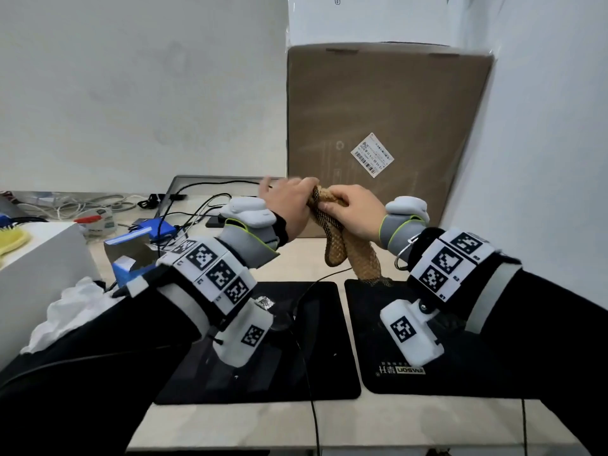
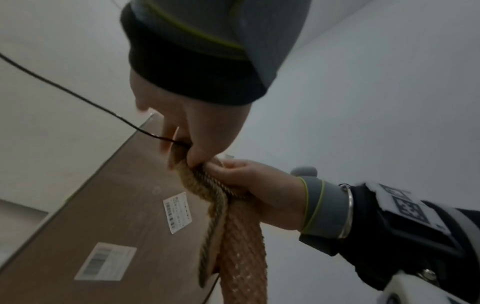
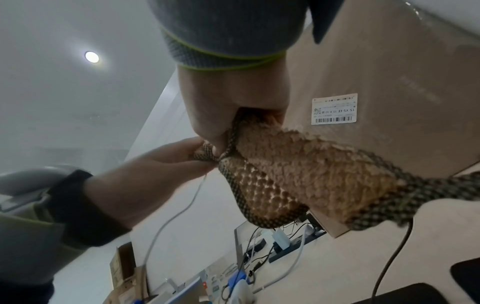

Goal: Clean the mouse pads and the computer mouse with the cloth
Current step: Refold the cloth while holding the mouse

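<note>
A tan waffle-weave cloth is held up in the air over the desk, bunched at the top, with its tail hanging down to the far edge of the right black mouse pad. My left hand pinches the bunched top end from the left. Beside it my right hand grips the same bunch. The wrist views show the cloth squeezed between both hands. The left black mouse pad lies under my left forearm, crossed by a thin black cable. I cannot make out the mouse.
A tall cardboard box leans on the wall right behind the hands. At the left stand a white box, crumpled white paper, an open blue carton and tangled cables. A wall closes the right side.
</note>
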Available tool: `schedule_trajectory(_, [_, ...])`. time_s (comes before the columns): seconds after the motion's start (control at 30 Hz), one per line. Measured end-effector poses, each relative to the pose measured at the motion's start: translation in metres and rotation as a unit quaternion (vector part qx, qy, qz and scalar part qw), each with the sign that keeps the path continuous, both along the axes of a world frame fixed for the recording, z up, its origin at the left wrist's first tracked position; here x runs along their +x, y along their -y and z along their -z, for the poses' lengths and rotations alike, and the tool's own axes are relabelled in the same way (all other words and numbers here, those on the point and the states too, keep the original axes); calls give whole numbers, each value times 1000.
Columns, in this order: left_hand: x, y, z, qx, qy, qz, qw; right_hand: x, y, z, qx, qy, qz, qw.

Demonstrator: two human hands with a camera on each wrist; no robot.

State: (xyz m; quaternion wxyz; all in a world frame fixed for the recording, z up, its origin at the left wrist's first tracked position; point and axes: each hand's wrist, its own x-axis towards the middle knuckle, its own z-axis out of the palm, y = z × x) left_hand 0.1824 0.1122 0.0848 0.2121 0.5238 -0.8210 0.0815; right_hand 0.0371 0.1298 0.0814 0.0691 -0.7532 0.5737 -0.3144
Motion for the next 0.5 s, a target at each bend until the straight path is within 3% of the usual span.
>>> schedule_trajectory(0.1, [0,-1,-4,55,-105,34,992,0,-3,-3,-21,38,4,999])
schedule_trajectory(0.23, [6,5,-1,61,-91,33,993,-5,-7,6,-18,10,4,1000])
schedule_trajectory(0.33, [18,8,0,62,-100,-14,993,-13,-7,18,-14,-4,25,1000])
schedule_trajectory(0.5, [83,28,-5,58,-155,-87,982,-63,-12,36,8,7,107,994])
